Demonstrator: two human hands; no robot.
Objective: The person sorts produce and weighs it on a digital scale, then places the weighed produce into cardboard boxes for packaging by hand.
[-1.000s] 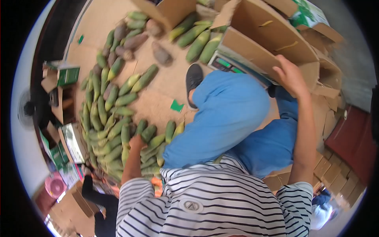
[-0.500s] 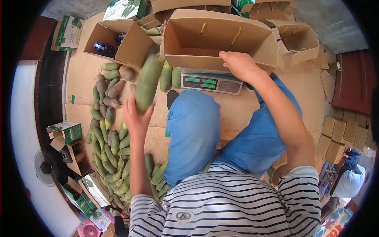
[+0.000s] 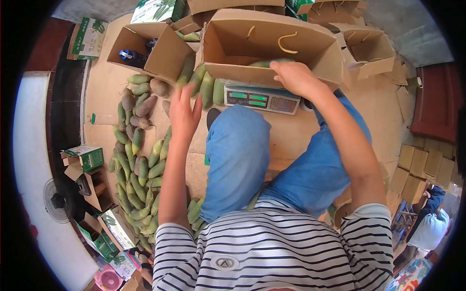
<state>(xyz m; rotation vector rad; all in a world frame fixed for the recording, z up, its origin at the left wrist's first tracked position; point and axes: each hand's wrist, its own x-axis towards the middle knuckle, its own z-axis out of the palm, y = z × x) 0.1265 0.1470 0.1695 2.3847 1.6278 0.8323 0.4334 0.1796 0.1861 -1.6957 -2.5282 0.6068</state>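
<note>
My left hand (image 3: pixel 184 114) is open, thumb apart from its raised fingers, holding nothing. Just beyond its fingertips, green radishes (image 3: pixel 207 89) lie between two cartons. At the front of the large open cardboard carton (image 3: pixel 247 74), my right hand (image 3: pixel 295 77) grips the rim, fingers over the edge and thumb outside. Behind those fingers, part of a green radish (image 3: pixel 264 63) shows inside the carton; the rest is hidden. The carton rests on a digital scale (image 3: pixel 262 101) with lit green displays. Two yellow rope handles (image 3: pixel 287 46) hang on its inner back wall.
A heap of green radishes (image 3: pixel 138 189) spreads along my left side, with brown-skinned roots (image 3: pixel 146 105) near its far end. A smaller carton (image 3: pixel 167 58) holds a blue-topped bottle (image 3: pixel 132 57). A fan (image 3: pixel 57 200) stands far left. Another person (image 3: pixel 429 225) is at far right.
The green radish is gone from my left hand, which is now open and slightly farther forward. A green radish now shows inside the carton. One rope handle has swung; my right hand stays at the rim.
</note>
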